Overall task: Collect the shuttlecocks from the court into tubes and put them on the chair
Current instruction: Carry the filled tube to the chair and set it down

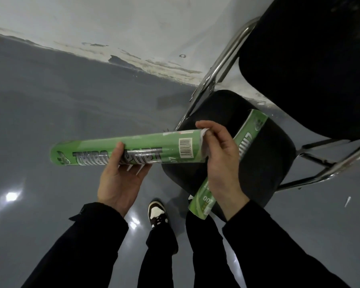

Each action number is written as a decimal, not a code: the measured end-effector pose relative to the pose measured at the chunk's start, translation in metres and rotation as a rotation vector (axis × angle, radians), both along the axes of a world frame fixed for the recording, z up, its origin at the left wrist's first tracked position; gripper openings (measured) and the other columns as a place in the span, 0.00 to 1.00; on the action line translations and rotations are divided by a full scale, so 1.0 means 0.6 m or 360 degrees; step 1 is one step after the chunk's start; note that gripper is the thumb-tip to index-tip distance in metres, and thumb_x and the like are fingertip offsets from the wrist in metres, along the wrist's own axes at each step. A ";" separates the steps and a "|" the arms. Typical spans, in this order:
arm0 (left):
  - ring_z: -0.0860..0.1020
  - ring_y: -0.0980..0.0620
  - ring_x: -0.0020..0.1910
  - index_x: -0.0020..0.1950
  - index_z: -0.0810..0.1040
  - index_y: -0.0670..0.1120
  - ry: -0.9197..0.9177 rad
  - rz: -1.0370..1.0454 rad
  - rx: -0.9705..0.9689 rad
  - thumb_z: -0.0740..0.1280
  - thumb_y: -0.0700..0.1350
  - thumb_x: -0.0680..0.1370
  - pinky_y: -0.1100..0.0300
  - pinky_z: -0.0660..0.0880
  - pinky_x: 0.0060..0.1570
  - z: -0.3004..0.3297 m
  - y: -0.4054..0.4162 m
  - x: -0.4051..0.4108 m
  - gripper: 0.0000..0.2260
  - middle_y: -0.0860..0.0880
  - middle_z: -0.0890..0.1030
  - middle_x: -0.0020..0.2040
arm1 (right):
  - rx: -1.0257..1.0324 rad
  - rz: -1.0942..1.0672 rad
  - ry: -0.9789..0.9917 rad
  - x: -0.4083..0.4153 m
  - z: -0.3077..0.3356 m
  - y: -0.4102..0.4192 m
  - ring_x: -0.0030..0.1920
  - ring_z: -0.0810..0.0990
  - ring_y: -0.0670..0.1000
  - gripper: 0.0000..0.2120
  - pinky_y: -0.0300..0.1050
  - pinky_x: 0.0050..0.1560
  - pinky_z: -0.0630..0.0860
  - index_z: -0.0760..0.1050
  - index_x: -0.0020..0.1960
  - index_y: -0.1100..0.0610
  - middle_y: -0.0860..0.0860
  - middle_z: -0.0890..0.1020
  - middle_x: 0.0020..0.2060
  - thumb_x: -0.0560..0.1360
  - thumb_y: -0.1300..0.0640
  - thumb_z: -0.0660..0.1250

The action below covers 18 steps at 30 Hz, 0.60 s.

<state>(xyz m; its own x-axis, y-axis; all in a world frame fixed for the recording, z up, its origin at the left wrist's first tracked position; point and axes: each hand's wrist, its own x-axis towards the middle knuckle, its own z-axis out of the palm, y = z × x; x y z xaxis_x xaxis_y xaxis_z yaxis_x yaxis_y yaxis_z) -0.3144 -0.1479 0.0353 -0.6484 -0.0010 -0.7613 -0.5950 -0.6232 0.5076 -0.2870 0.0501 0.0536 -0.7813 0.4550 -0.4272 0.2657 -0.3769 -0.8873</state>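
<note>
A green shuttlecock tube (141,145) lies level in front of me, over the floor just left of the chair. My left hand (121,175) grips it from below at its middle, thumb over the top. My right hand (218,159) is at the tube's right end, its fingers curled round a white shuttlecock (204,133) at the mouth. A second green tube (247,132) lies slantwise on the black seat of the chair (264,163), partly hidden behind my right hand and wrist.
The chair has a black backrest (312,65) and chrome legs (222,63), and stands against a white wall (133,23). Grey glossy floor (50,100) spreads to the left. My shoe (157,213) is below the tube. A small white scrap (347,201) lies at right.
</note>
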 end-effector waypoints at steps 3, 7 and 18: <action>0.86 0.45 0.55 0.55 0.79 0.46 0.0022 -0.0013 0.0012 0.69 0.49 0.80 0.41 0.79 0.62 0.011 0.013 0.004 0.08 0.46 0.84 0.52 | -0.0159 -0.0046 0.0041 0.007 0.012 0.010 0.58 0.83 0.54 0.14 0.47 0.54 0.81 0.83 0.56 0.53 0.53 0.85 0.58 0.84 0.64 0.59; 0.85 0.44 0.58 0.54 0.80 0.45 0.0055 -0.0078 0.0027 0.69 0.49 0.81 0.40 0.78 0.64 0.022 0.030 0.009 0.08 0.46 0.85 0.53 | -0.0099 -0.0038 0.0006 0.018 0.030 0.020 0.56 0.83 0.56 0.14 0.54 0.54 0.81 0.81 0.53 0.51 0.57 0.83 0.56 0.84 0.57 0.56; 0.85 0.44 0.56 0.54 0.81 0.44 0.0081 -0.0105 0.0003 0.67 0.48 0.82 0.40 0.80 0.61 0.044 0.066 0.008 0.08 0.45 0.84 0.53 | 0.0387 0.0243 0.0305 0.041 0.038 0.041 0.57 0.80 0.47 0.15 0.41 0.52 0.79 0.70 0.69 0.48 0.49 0.77 0.59 0.84 0.48 0.59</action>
